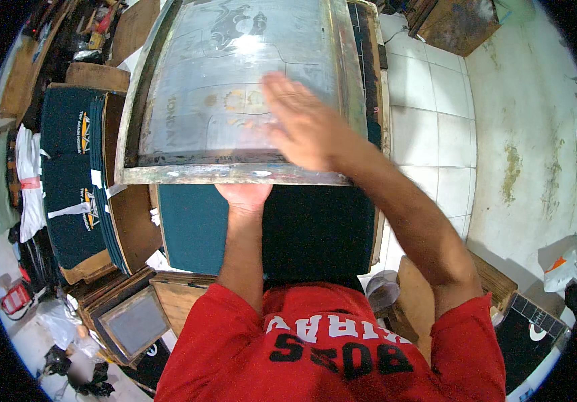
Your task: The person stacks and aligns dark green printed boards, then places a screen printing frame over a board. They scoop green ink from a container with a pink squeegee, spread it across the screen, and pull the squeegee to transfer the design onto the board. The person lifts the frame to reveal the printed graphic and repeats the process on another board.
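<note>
A large screen-printing frame (147, 175) with pale, translucent mesh is raised and tilted in front of me. Dark and yellowish design marks show on its mesh. Flat over the mesh, my right hand (305, 124) has its fingers stretched out and holds nothing; it is slightly blurred. Whether it touches the mesh, I cannot tell. Beneath the frame's near edge is my left hand (245, 194), with only the wrist and heel of the palm showing; its fingers are hidden. Dark green fabric (194, 231) lies below the frame, close to my body.
To the left, dark fabric panels (67, 144) with printed designs stand beside brown boards (134, 228). A smaller framed screen (133, 323) leans at lower left. White floor tiles (416, 141) and a stained wall (523, 134) lie to the right.
</note>
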Tool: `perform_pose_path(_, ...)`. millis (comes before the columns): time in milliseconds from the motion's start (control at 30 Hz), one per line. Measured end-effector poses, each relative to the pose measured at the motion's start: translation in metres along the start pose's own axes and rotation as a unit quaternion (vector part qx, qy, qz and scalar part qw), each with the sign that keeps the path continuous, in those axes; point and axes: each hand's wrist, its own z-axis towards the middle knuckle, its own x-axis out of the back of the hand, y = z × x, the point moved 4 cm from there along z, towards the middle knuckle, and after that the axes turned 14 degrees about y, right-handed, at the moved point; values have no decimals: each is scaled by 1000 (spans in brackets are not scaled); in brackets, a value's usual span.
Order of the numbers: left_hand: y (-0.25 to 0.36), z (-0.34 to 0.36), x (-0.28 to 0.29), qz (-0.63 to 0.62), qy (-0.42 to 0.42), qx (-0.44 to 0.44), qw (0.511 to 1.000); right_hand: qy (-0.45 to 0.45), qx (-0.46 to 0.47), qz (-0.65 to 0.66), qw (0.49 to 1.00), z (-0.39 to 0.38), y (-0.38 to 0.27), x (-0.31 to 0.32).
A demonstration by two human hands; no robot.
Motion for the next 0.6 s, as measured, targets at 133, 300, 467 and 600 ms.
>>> perform_pose_path(133, 0, -5, -2, -25, 13, 23, 999, -95, 12, 22, 995, -13, -5, -22)
perform_pose_path(300, -3, -1, -9, 49, 54, -18, 997, -205, 50, -46, 977, -15, -20, 28)
perform_pose_path(467, -7, 1, -7, -57, 3, 16, 998, -64, -10, -19, 998, 6, -22, 21)
perform_pose_path(600, -2, -3, 11, 100, 53, -82, 990, -147, 30, -83, 985, -24, -29, 13)
